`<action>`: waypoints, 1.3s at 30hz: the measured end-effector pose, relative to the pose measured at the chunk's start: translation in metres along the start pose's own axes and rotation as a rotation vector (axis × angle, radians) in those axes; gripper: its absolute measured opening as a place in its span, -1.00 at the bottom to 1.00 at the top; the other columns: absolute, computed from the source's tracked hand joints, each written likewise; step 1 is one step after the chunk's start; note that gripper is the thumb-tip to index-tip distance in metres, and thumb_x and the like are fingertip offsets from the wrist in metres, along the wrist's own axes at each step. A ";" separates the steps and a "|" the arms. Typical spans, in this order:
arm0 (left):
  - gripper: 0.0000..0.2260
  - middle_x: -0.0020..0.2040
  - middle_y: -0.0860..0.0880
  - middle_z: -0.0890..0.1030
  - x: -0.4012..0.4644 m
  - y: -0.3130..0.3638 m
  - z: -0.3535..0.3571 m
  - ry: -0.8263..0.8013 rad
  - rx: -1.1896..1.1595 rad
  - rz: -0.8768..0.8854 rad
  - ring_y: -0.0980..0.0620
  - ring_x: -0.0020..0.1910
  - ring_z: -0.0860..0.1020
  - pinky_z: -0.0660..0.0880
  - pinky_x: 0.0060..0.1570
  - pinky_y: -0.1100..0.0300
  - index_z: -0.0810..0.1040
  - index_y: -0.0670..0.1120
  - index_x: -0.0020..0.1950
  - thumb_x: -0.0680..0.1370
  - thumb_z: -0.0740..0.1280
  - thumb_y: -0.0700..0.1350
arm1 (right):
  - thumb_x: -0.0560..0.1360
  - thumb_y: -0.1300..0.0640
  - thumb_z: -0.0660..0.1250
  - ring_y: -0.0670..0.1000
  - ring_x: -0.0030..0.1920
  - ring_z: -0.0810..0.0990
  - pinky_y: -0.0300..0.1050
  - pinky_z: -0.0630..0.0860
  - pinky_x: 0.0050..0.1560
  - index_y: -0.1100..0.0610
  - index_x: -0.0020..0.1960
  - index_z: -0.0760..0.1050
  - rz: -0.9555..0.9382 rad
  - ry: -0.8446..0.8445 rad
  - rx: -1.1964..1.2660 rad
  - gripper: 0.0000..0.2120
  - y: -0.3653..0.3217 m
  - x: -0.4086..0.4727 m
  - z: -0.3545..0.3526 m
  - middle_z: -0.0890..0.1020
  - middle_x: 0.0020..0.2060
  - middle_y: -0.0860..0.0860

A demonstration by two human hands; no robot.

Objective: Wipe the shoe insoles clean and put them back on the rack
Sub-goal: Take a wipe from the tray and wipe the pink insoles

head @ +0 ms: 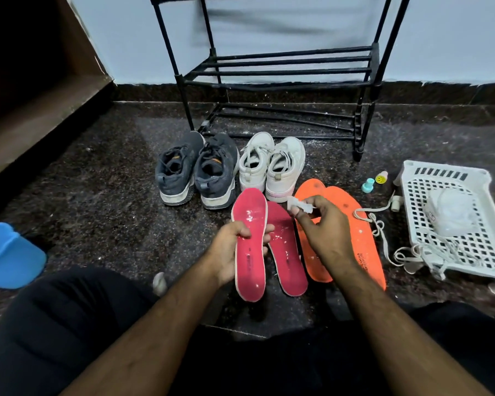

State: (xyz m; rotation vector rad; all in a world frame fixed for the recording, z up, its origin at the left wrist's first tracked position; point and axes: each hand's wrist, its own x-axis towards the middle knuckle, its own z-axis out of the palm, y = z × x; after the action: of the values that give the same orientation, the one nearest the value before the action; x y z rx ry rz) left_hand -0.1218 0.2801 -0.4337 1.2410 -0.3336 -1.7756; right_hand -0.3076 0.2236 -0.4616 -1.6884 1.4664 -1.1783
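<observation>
Over the floor, centre frame: left hand (235, 247) grips a pink insole (249, 244) by its edge, lifted face-up, white specks on it. Right hand (323, 227) pinches a small white wipe (295, 203) at the fingertips, just above and beside the insole, not touching it yet. Second pink insole (287, 252) lies flat beside it; two orange insoles (352, 232) under the right hand, also speckled. Grey shoes (196, 170) and white shoes (272, 164) sit before the black rack (269, 70), shelves bare. Step, I'd say: wiping the first insole, barely begun. Next: press wipe flat on the forefoot, drag toward heel, left hand bracing.
</observation>
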 end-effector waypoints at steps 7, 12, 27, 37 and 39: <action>-0.29 -0.04 -0.21 0.62 -0.009 0.032 0.000 -0.118 -0.022 -0.074 -0.25 0.12 0.63 0.60 0.01 -0.22 0.57 -0.22 0.26 0.50 0.24 0.40 | 0.57 0.02 0.40 -0.07 -0.19 0.58 -0.16 0.46 -0.16 0.14 -0.08 0.58 0.141 0.050 0.180 -0.81 -0.010 0.004 -0.015 0.64 -0.19 0.01; -0.32 -0.04 -0.17 0.67 -0.002 0.023 0.010 -0.014 -0.014 -0.064 -0.15 -0.04 0.68 0.60 -0.22 0.00 0.58 -0.25 0.17 0.55 0.14 0.37 | 0.56 0.11 0.42 -0.07 -0.22 0.66 -0.13 0.52 -0.28 0.14 0.11 0.57 0.327 -0.207 0.405 -0.84 -0.003 0.005 -0.005 0.72 -0.13 0.04; -0.23 0.40 -0.26 0.48 0.043 0.013 0.038 -0.335 -0.011 -0.192 -0.38 0.29 0.52 0.45 0.13 -0.38 0.50 -0.10 0.42 0.53 0.01 0.46 | 0.52 0.26 0.38 -0.02 -0.14 0.60 0.00 0.53 -0.11 0.05 0.08 0.59 -0.216 -0.020 -0.025 -0.82 -0.031 0.034 -0.012 0.65 -0.10 -0.08; -0.42 -0.04 -0.10 0.68 0.037 0.010 0.044 -0.328 0.045 -0.106 -0.13 -0.09 0.63 0.60 -0.19 -0.10 0.70 -0.02 0.11 0.61 0.03 0.32 | 0.49 0.24 0.41 -0.09 -0.19 0.49 -0.18 0.39 -0.09 0.06 0.06 0.66 -0.299 -0.141 -0.298 -0.82 -0.021 0.032 -0.004 0.45 -0.23 -0.12; -0.42 -0.07 -0.13 0.68 0.035 0.009 0.044 -0.298 0.061 -0.088 -0.16 -0.13 0.62 0.60 -0.26 -0.09 0.72 -0.06 0.06 0.62 0.03 0.29 | 0.50 0.23 0.40 -0.05 -0.22 0.48 -0.13 0.40 -0.13 0.07 0.01 0.65 -0.255 -0.054 -0.260 -0.87 -0.022 0.033 -0.009 0.46 -0.26 -0.06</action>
State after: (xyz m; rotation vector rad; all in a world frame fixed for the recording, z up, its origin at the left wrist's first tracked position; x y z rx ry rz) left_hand -0.1576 0.2358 -0.4287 1.0454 -0.5128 -2.0435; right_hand -0.3061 0.1965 -0.4313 -2.1192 1.4527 -1.0965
